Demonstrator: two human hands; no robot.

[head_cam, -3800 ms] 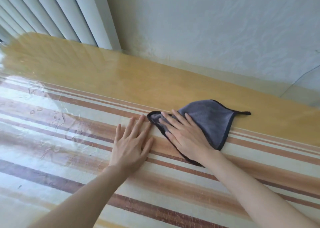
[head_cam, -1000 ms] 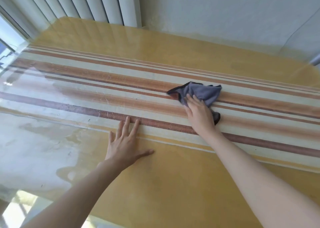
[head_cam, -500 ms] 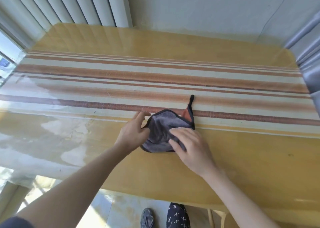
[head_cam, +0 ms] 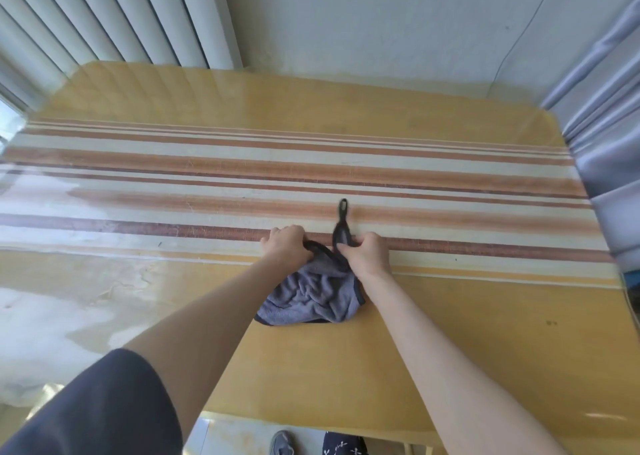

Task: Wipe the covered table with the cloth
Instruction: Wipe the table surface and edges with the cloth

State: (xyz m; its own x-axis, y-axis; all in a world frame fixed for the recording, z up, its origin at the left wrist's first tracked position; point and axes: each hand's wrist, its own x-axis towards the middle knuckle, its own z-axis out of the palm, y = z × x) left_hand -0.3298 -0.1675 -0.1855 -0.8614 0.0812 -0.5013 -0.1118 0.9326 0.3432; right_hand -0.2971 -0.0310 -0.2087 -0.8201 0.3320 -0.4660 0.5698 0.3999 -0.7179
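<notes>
A grey cloth (head_cam: 313,295) with a black hem lies crumpled on the covered table (head_cam: 450,316), near its middle. Its black hanging loop (head_cam: 343,209) points away from me over the striped band. My left hand (head_cam: 289,245) grips the cloth's far left edge. My right hand (head_cam: 367,254) pinches the far edge by the loop. Both hands rest on the cloth's far side, close together. The table has a yellow cloth with brown and cream stripes under a glossy clear cover.
A white wall and vertical blinds (head_cam: 104,18) stand behind the table. A grey curtain (head_cam: 609,143) hangs at the right edge. Glare patches lie on the cover at the left (head_cam: 52,316). A shoe (head_cam: 282,444) shows below the near table edge.
The cloth came from the striped band toward the near yellow area. My left hand left the table and took hold of the cloth. Both hands now grip its far edge.
</notes>
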